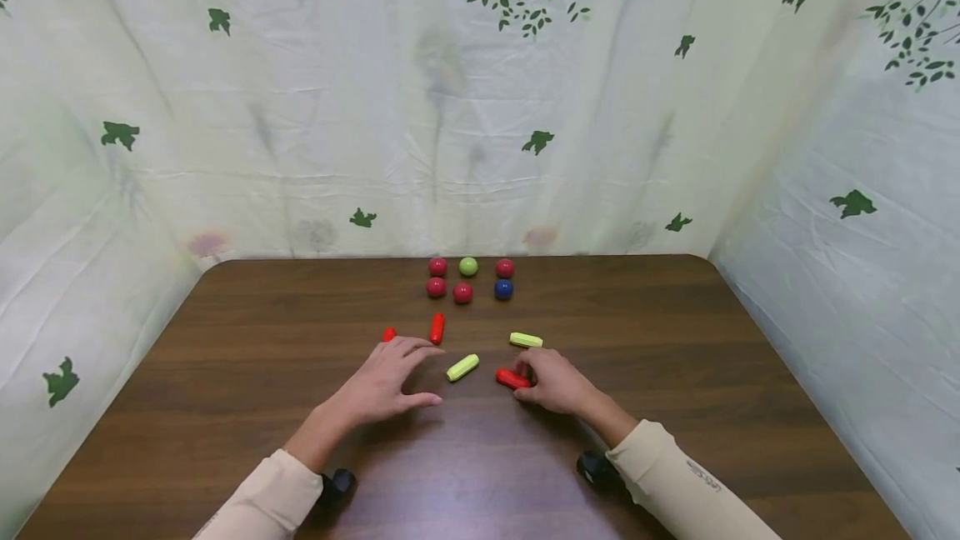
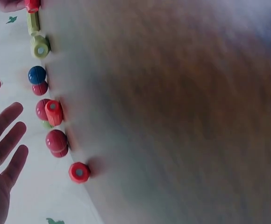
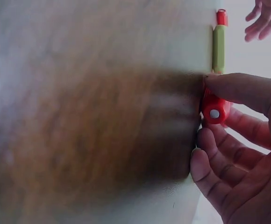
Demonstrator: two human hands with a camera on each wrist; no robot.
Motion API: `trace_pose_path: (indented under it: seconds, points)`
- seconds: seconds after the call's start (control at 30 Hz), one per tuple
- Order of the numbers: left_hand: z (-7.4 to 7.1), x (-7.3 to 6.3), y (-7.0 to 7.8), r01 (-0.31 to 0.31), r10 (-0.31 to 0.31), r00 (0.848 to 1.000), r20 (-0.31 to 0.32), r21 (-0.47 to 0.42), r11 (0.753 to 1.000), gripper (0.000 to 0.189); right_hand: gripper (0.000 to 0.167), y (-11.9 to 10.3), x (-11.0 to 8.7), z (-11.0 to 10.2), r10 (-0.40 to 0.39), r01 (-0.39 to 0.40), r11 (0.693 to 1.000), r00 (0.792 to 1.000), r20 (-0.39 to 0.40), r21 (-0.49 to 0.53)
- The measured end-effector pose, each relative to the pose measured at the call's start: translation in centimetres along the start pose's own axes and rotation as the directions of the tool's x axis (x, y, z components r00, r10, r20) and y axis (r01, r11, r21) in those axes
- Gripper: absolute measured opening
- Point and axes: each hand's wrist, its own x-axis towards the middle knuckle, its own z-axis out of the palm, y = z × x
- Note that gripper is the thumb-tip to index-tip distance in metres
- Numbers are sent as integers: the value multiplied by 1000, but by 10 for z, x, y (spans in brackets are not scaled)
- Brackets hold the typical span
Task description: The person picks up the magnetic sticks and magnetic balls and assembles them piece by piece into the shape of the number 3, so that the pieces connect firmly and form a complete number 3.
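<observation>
Well, right hand [image 1: 553,382]: I'm pinching the near red rod [image 1: 510,377]; slackness could be letting it roll.
Left hand [image 1: 390,380]: fingers [image 1: 417,353] hovering spread, empty.

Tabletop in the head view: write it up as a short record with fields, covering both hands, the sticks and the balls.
Right hand: thumb and fingers around a red stick
Left hand: fingers spread, holding nothing
Second red stick: lying beyond the left fingertips
Third red stick: partly hidden by the left hand
Yellow-green stick: between the hands
Other yellow-green stick: just beyond the right hand
Balls: four red balls, one green ball, one blue ball
Table: brown, wood-grained
</observation>
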Motion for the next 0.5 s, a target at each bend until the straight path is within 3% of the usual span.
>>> trace_pose_path:
  seconds: [0.5]
  points:
    - [10, 11, 16, -1, 2, 1000, 29, -25, 1000, 50, 18, -5, 2, 1, -40, 39, 999, 999, 17, 24]
